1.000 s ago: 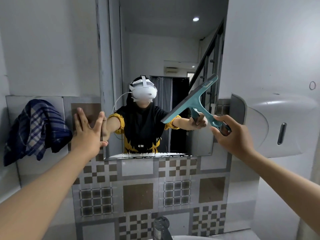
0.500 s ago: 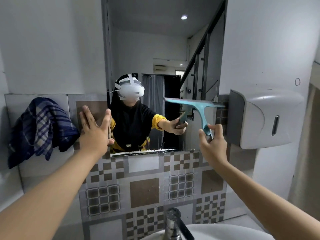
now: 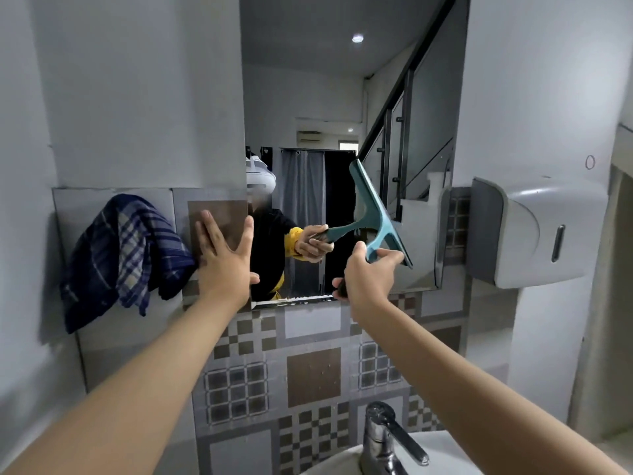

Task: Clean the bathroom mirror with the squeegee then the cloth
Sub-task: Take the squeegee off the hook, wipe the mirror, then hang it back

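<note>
The mirror [image 3: 342,97] hangs on the wall above patterned tiles. My right hand [image 3: 368,279] grips the handle of a teal squeegee [image 3: 375,214]. Its blade stands steeply tilted against the lower right part of the glass. My left hand [image 3: 226,258] rests flat, fingers spread, on the tiled wall at the mirror's left edge. A blue checked cloth [image 3: 123,255] hangs on the wall to the left of that hand, apart from both hands.
A white paper dispenser [image 3: 534,231] juts from the wall right of the mirror. Below are a chrome tap [image 3: 387,437] and the rim of a white basin [image 3: 442,450]. A person with a headset shows in the reflection.
The squeegee blade turned from level to steeply tilted and slid toward the mirror's middle. My right hand dropped slightly. The view shifted right; the left hand stayed flat on the wall.
</note>
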Action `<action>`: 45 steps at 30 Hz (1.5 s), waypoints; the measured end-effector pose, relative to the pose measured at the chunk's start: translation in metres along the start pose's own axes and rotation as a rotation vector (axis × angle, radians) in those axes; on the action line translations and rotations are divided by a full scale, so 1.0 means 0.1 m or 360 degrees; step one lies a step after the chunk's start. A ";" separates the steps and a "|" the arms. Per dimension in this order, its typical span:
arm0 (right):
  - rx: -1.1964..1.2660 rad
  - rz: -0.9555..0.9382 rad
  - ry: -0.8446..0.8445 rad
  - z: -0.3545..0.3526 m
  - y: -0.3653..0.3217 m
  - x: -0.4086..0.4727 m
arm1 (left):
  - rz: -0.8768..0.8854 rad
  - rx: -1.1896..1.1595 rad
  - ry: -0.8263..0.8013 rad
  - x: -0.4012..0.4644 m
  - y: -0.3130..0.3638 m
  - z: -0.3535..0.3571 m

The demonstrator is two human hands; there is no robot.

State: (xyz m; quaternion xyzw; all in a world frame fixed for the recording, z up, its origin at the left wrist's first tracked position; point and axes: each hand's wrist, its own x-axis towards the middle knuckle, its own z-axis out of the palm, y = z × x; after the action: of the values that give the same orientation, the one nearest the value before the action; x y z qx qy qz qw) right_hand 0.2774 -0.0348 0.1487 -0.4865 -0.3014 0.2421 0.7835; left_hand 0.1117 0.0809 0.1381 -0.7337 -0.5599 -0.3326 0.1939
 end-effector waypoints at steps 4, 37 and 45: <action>-0.0039 -0.0010 -0.0118 0.19 0.06 -0.25 | 0.0141 -0.0129 0.0025 -0.04 -0.10 0.00; -0.1460 -0.1464 -0.0403 -0.81 0.30 0.45 | 0.0130 -0.0100 -0.0016 -0.41 -0.28 0.32; -0.1532 -0.1582 -0.0522 -1.28 0.24 0.88 | 0.0106 -0.0030 0.0044 -0.42 -0.25 0.35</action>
State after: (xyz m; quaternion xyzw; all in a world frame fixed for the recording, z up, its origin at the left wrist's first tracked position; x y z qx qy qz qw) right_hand 0.4272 -0.0449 0.1035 -0.5408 -0.6752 -0.2337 0.4438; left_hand 0.0914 0.0826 0.0816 -0.7490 -0.5294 -0.3413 0.2057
